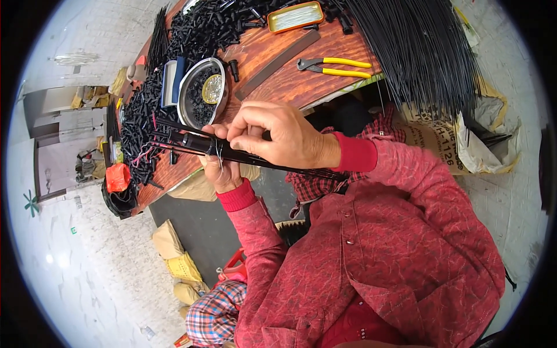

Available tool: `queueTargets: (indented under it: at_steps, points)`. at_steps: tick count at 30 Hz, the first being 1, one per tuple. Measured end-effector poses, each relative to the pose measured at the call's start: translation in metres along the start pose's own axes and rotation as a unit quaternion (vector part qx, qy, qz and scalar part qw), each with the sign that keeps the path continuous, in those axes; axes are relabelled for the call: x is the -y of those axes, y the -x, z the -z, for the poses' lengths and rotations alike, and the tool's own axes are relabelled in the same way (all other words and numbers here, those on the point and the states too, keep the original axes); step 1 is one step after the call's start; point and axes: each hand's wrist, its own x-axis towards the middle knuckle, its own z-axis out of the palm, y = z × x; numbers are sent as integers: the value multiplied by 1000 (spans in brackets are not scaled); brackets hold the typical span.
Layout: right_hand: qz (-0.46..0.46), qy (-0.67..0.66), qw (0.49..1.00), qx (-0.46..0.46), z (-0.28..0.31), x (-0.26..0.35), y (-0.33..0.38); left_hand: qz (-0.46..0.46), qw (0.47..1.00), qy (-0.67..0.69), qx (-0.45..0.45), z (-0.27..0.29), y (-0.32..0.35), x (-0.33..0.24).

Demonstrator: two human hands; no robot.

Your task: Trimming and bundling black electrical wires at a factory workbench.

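Note:
My left hand (222, 173) is closed around a bundle of thin black rods (255, 158), resembling umbrella ribs, from below. A black plastic hub (196, 142) sits among the rods at their left end. A thin pale wire (219, 155) loops around the bundle beside my left fingers. Just above it, my right hand (279, 132) is closed, thumb and forefinger pinched together over the bundle. What lies in that pinch is too small or hidden to tell. The rods run rightward beneath my right hand toward my red jacket.
On the wooden table (270, 61) are heaps of black plastic parts (142, 119), a metal bowl (223, 107) holding a small gold tin (212, 89), yellow-handled pincers (336, 66), a dark flat bar (278, 65) and a tin of pale pins (295, 17). Many black rods (415, 52) overhang at right.

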Motion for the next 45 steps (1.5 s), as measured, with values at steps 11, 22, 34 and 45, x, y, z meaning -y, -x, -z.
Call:
queueTargets:
  at_steps: [11,22,34,45]
  points:
    - [-5,-8,1000,-18,-7,1,7,7,999,7,46,-6,-2,1]
    - [50,21,998,-17,-8,0,9,19,998,-23,55,1,-5,0]
    - [-54,-44,997,-18,-13,7,13,41,991,32,124,-3,-9,-1]
    - [-26,-86,996,-21,-13,3,15,34,994,29,101,0,-6,0]
